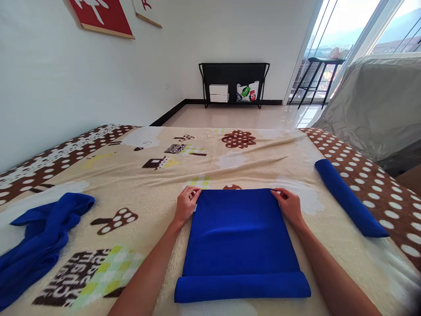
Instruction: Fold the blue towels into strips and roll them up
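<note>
A blue towel [241, 235] lies flat in front of me on a patterned cream blanket [158, 184]. Its near edge is rolled into a tube [242, 287]. My left hand [187, 203] pinches the towel's far left corner, fingers closed on the cloth. My right hand [289, 204] grips the far right corner the same way. Both forearms run along the towel's sides.
A rolled blue towel [348, 198] lies at the right on the blanket. A crumpled blue cloth [39, 239] sits at the left. Beyond the bed are a shiny floor, a black rack [234, 83] with boxes, a stool, and a covered piece of furniture [378, 105].
</note>
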Demonstrator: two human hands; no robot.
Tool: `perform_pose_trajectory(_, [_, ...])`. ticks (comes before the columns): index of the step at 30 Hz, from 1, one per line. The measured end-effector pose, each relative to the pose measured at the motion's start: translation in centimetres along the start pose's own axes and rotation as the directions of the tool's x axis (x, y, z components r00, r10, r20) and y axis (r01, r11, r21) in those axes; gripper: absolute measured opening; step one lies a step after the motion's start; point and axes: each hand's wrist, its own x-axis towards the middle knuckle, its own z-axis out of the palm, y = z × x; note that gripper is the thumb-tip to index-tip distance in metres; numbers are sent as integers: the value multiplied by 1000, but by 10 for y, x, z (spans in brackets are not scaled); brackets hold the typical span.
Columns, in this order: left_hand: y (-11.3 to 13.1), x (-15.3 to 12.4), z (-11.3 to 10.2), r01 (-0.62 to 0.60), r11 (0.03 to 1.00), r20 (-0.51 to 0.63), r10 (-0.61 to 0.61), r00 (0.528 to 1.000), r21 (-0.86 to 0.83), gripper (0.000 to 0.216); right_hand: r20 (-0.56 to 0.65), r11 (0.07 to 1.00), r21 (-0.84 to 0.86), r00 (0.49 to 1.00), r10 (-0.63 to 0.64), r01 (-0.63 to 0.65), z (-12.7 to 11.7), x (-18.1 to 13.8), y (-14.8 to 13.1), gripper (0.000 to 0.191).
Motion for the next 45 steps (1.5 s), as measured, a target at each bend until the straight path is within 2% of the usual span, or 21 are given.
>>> perform_pose_trajectory(14, [0, -2, 1, -26, 999, -49, 27, 998, 30, 27, -37, 999, -46, 999, -20, 19, 2, 3, -3, 50])
perform_pose_trajectory(23, [-5, -1, 6, -2, 971, -4, 3, 1000, 239, 16, 12, 984, -162, 998, -69, 70, 3, 5, -1, 47])
perform_pose_trajectory(26, [11, -3, -4, -29, 956, -4, 32, 999, 292, 22, -5, 975, -195, 994, -110, 107, -6, 5, -15, 52])
perform_pose_trajectory(28, [34, -10, -12, -110, 951, 68, 94, 993, 287, 27, 31, 963, -199, 983, -179, 182, -13, -2, -33, 54])
perform_pose_trajectory(30, [61, -22, -15, -234, 941, 215, 183, 959, 243, 32, 150, 933, -176, 945, -290, 314, -16, -15, -55, 49])
perform_pose_trajectory(31, [74, -30, -14, -310, 927, 320, 234, 918, 210, 37, 229, 908, -155, 909, -349, 388, -15, -23, -66, 46])
perform_pose_trajectory(32, [85, -38, -11, -385, 907, 431, 281, 857, 173, 45, 307, 880, -130, 862, -403, 457, -12, -32, -76, 46])
perform_pose_trajectory(34, [96, -52, -2, -500, 858, 608, 337, 719, 116, 67, 429, 824, -92, 769, -474, 559, -3, -49, -90, 60])
perform_pose_trajectory(35, [97, -57, 4, -535, 838, 664, 340, 666, 107, 75, 469, 804, -84, 735, -490, 589, 1, -56, -93, 67])
perform_pose_trajectory(36, [94, -60, 8, -547, 828, 690, 325, 646, 122, 79, 496, 790, -86, 714, -494, 607, 5, -60, -93, 72])
perform_pose_trajectory(38, [82, -61, 14, -517, 832, 675, 265, 689, 201, 77, 515, 783, -119, 713, -477, 610, 10, -63, -86, 73])
perform_pose_trajectory(42, [50, -47, 7, -390, 853, 560, 144, 816, 348, 61, 453, 810, -248, 803, -388, 531, 9, -51, -59, 59])
perform_pose_trajectory(45, [31, -39, -1, -295, 858, 469, 73, 880, 420, 51, 398, 825, -310, 853, -339, 473, 7, -40, -41, 53])
